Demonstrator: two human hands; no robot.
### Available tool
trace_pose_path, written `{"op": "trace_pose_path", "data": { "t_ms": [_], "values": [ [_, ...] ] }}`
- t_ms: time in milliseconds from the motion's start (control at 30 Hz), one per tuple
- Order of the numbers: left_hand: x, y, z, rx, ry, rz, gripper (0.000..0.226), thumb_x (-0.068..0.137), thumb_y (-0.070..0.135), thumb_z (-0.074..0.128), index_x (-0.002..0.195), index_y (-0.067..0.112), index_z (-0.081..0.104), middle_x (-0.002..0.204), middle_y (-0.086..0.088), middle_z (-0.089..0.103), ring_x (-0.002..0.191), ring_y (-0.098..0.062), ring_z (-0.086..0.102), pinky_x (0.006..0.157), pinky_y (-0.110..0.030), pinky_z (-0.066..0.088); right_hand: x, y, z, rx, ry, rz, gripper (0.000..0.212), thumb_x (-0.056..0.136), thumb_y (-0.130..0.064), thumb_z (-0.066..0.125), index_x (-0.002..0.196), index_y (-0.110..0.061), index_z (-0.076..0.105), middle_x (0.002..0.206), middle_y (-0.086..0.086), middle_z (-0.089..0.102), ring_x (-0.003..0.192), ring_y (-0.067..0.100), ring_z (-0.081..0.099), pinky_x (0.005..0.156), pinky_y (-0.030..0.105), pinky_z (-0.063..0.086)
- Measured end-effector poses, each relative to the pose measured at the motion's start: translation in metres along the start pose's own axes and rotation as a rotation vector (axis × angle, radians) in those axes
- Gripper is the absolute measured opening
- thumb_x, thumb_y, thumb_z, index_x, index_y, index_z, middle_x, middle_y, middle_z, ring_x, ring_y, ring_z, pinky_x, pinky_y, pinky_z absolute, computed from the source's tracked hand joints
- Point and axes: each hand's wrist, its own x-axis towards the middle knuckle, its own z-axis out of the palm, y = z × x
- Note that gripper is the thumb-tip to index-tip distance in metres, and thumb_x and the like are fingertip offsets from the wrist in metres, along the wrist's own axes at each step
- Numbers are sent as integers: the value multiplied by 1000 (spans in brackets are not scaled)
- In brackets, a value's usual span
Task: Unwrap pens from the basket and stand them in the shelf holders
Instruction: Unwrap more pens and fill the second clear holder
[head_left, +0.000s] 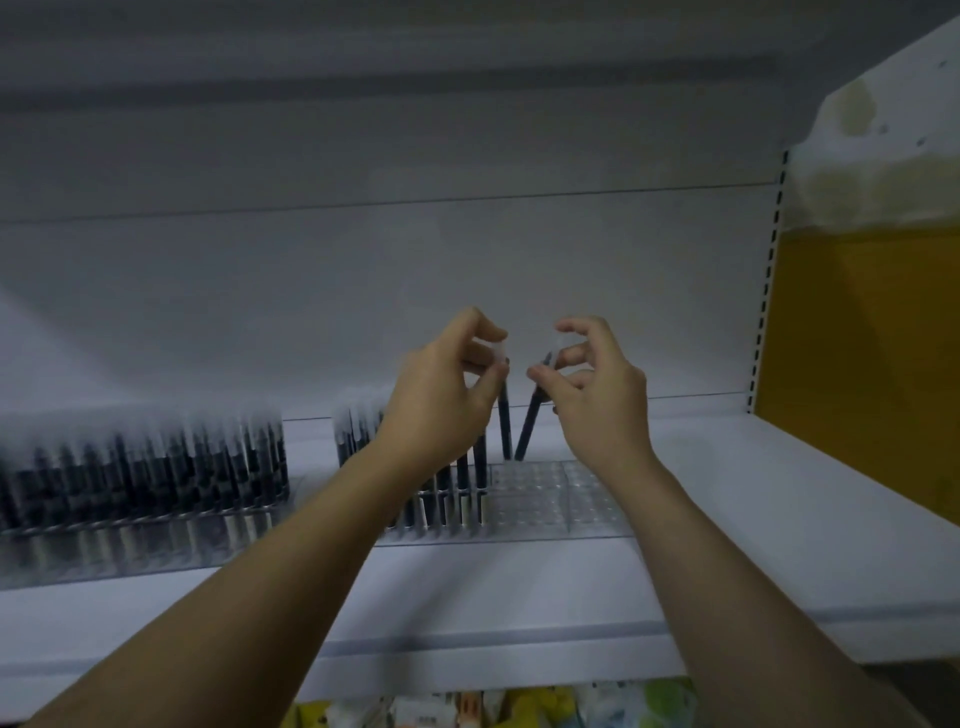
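The left hand (441, 389) and the right hand (597, 395) are bare, with slim fingers (574, 327) and short nails, as far as the blur lets one tell. Behind each grip the wrist narrows. Further back, the left forearm (260, 582) and the right forearm (727, 561) widen steadily, uncovered along all their visible length, smooth and plain.

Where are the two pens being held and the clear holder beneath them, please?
Left pen (505, 422): head view, mid barrel.
Right pen (529, 428): head view, mid barrel.
Clear holder (540, 498): head view, empty right section.
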Motion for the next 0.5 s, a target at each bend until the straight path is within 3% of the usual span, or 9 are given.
{"op": "trace_pose_path", "data": {
  "t_ms": [133, 233, 333, 400, 500],
  "values": [
    [2, -4, -5, 20, -9, 12, 17, 92, 23, 61, 101, 32, 49, 93, 15, 62, 83, 8, 58, 55, -3, 45, -2, 1, 8, -63, -105, -8, 38, 86, -24, 70, 119, -30, 52, 84, -17, 57, 71, 12, 64, 73, 36, 57],
    [1, -8, -4, 85, -65, -26, 16, 93, 23, 60, 103, 30, 49, 100, 11, 63, 81, 0, 60, 56, -9, 47, -9, 4, 11, -188, -213, -32, 38, 88, -27, 68, 121, -31, 52, 89, -17, 58, 76, 9, 62, 75, 35, 57],
    [3, -13, 2, 233, -120, -62, 17, 94, 24, 56, 110, 25, 52, 112, 5, 64, 91, -10, 60, 83, -27, 51, -21, 12, 11, -302, -291, -44, 43, 93, -28, 61, 131, -39, 44, 109, -9, 58, 83, 7, 61, 76, 30, 55],
    [5, -15, 5, 335, -102, -70, 24, 93, 26, 55, 116, 23, 53, 118, 5, 62, 102, -14, 58, 108, -45, 35, -30, 18, 9, -327, -349, -25, 56, 95, -21, 57, 137, -48, 31, 111, -8, 56, 85, 7, 58, 76, 29, 54],
    [8, -12, 8, 420, -100, -57, 29, 93, 28, 52, 122, 23, 52, 124, 7, 60, 113, -15, 55, 116, -51, 19, -37, 18, 6, -324, -438, 33, 74, 95, -14, 54, 143, -55, 15, 102, -7, 57, 82, 8, 58, 72, 25, 50]
  ]
}}
